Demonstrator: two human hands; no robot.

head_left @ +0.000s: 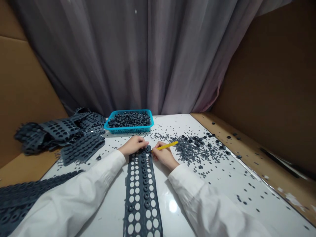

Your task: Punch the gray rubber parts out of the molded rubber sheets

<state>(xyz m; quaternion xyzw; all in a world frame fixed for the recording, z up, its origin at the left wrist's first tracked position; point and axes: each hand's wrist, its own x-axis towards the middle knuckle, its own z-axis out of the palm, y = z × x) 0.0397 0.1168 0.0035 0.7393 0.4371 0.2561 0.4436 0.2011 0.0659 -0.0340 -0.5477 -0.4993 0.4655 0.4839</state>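
A dark grey rubber sheet [142,197] runs lengthwise before me, with rows of round holes and a line of raised rings left in it. At its far end my left hand [134,145] is closed, thumb and fingers on the sheet's upper edge; the exact grip is partly hidden. My right hand [164,156] is closed round a slim yellow stick-like tool [168,145], held like a pen at the sheet's far right corner. The tool's working tip is too small to make out, close to the last rings.
A blue basket [128,129] of dark rubber rings stands at the back. Perforated sheets [59,130] pile up at left, with more ring-studded sheets [29,194] nearer. Small dark discs [189,149] scatter across the white table [222,197] at right. Cardboard walls flank both sides.
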